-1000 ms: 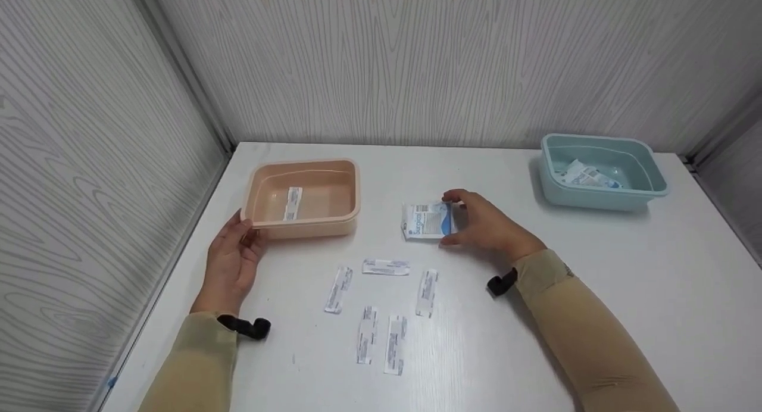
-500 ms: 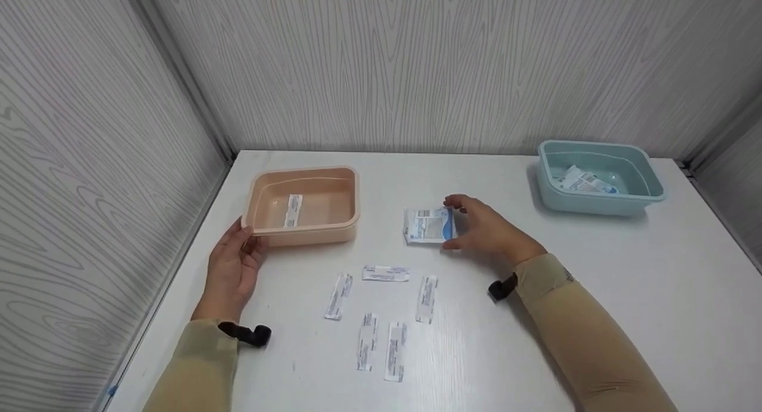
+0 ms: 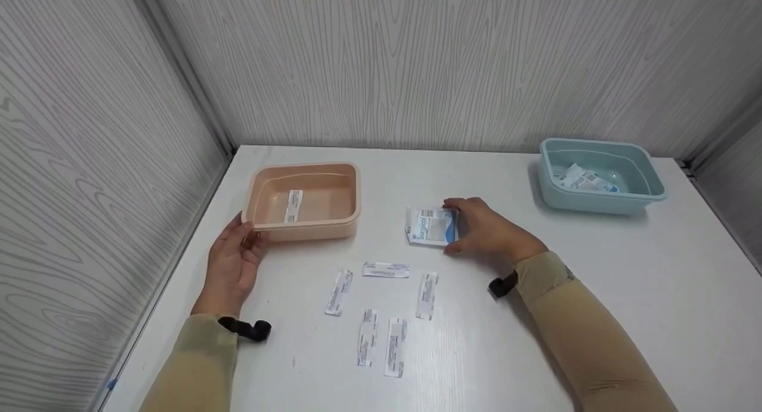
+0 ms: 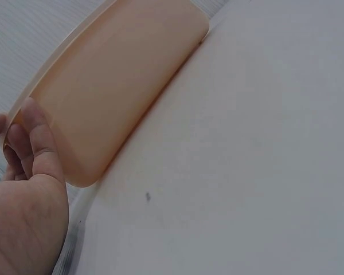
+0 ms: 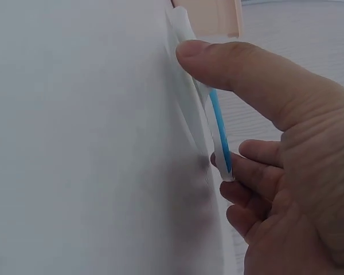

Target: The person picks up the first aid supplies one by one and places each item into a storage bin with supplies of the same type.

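At the left of the table is a peach plastic basin (image 3: 303,232). My left hand (image 3: 232,266) holds its near left corner, the thumb at the rim and the fingers against the outside wall, as the left wrist view also shows. A white and blue flat packet (image 3: 430,226) printed "Surgical" is at the middle of the table. My right hand (image 3: 491,230) grips its right end between thumb and fingers; in the right wrist view the packet (image 5: 221,132) is seen edge-on. Inside the basin lies one small white paper-wrapped strip (image 3: 293,206).
Several white paper-wrapped strips (image 3: 386,270) lie scattered on the white table (image 3: 476,352) between the forearms. A light blue basin (image 3: 595,202) at the back right contains a similar printed packet (image 3: 586,178). Wood-grain panels (image 3: 381,66) stand behind and at the sides.
The packet and my right hand have shifted slightly to the right, the fingers closer around its end. My left hand stays at the peach basin's corner. The head view has tilted a little.
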`<state>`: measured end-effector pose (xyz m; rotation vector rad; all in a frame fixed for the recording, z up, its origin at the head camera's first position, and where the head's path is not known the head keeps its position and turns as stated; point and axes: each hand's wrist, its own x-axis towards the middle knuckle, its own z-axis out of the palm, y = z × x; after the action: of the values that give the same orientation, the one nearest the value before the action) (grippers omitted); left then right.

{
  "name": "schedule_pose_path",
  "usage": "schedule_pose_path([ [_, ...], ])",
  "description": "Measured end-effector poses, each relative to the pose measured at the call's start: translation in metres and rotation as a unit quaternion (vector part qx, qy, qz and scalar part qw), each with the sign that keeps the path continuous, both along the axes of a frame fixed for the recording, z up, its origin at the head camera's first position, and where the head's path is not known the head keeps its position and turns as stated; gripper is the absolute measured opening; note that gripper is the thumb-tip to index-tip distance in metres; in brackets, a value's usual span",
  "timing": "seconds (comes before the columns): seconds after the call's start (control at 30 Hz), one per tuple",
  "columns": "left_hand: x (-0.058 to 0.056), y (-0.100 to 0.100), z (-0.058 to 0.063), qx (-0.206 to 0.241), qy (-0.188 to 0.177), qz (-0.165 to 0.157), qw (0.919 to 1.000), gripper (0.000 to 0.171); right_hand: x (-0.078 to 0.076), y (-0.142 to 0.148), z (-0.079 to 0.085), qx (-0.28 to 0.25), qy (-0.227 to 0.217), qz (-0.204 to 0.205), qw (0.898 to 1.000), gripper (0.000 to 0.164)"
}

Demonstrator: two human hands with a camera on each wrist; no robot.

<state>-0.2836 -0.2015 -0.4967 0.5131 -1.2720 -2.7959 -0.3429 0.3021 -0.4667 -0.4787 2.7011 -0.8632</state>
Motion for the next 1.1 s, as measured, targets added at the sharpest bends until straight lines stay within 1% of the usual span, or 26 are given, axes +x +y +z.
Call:
schedule_pose_path([
  [0.07, -0.004, 0.002, 0.001, 0.0, 0.002, -0.002, 1.0, 0.059, -0.003, 0.003, 0.004, -0.007, 0.004, 0.002, 1.0, 0.109],
  [0.17, -0.01, 0.003, 0.002, 0.002, 0.006, -0.002, 1.0, 0.06, -0.008, 0.005, 0.011, -0.033, 0.013, -0.002, 0.999, 0.106],
  [0.3, -0.013, 0.007, -0.002, -0.003, 0.002, -0.004, 1.0, 0.061, -0.009, 0.009, 0.013, -0.066, 0.011, -0.013, 0.998, 0.104],
  [0.4, -0.015, 0.01, -0.005, -0.007, -0.003, -0.009, 0.9999, 0.061, -0.006, 0.014, 0.015, -0.069, 0.008, -0.017, 0.997, 0.104],
  [0.5, -0.019, 0.013, -0.006, -0.005, -0.001, -0.01, 0.9999, 0.061, -0.005, 0.017, 0.021, -0.067, 0.012, -0.017, 0.998, 0.103],
  [0.67, -0.024, 0.013, -0.008, 0.003, 0.002, -0.006, 1.0, 0.059, -0.003, 0.016, 0.041, -0.066, 0.012, -0.008, 0.998, 0.102],
  [0.8, -0.024, 0.012, -0.009, -0.002, 0.004, -0.005, 1.0, 0.059, -0.001, 0.01, 0.058, -0.063, 0.01, 0.0, 0.998, 0.101],
  [0.93, -0.027, 0.011, -0.01, -0.004, 0.007, -0.001, 1.0, 0.061, 0.002, 0.005, 0.074, -0.058, 0.026, 0.019, 0.998, 0.099],
  [1.1, -0.035, 0.012, -0.01, 0.003, 0.017, 0.007, 0.9998, 0.058, 0.003, 0.005, 0.09, -0.063, 0.057, 0.045, 0.995, 0.097],
])
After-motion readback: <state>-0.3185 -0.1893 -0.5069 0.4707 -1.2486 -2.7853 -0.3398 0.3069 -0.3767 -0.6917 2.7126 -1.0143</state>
